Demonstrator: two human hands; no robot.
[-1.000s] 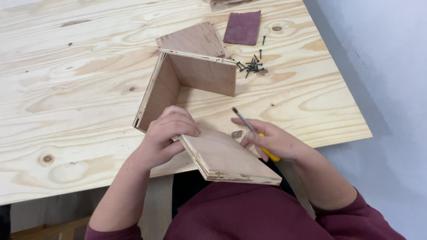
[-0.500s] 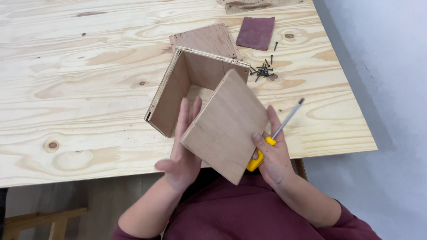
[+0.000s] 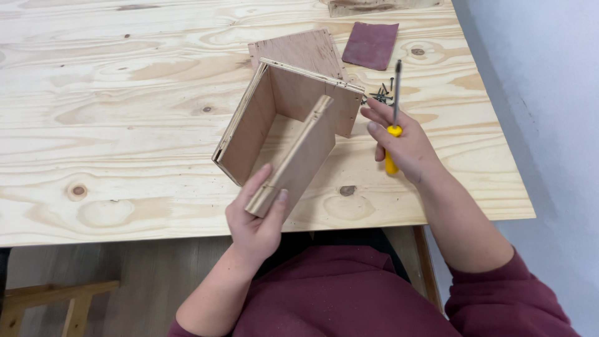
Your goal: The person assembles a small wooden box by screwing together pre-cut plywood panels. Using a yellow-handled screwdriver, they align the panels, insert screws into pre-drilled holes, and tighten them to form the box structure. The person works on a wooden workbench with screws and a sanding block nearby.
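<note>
The left hand (image 3: 256, 218) grips the near end of a thin wood board (image 3: 299, 159), tilted up on its edge so it can line up with the open wood box (image 3: 274, 118) just past it on the worktop (image 3: 125, 125). The right hand (image 3: 402, 146) is closed around a yellow screwdriver (image 3: 393, 118), tip up, just right of the box. Farther off lie 1 small pile of dark screws (image 3: 379, 93) and a dark red sandpaper sheet (image 3: 371, 45).

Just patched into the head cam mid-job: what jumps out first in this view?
Centre frame, the left hand grips a plywood panel by its near end, tilted into the open side of a half-built plywood box on the pine table. To the right, the right hand holds a yellow-handled screwdriver upright, near a pile of dark screws.
</note>
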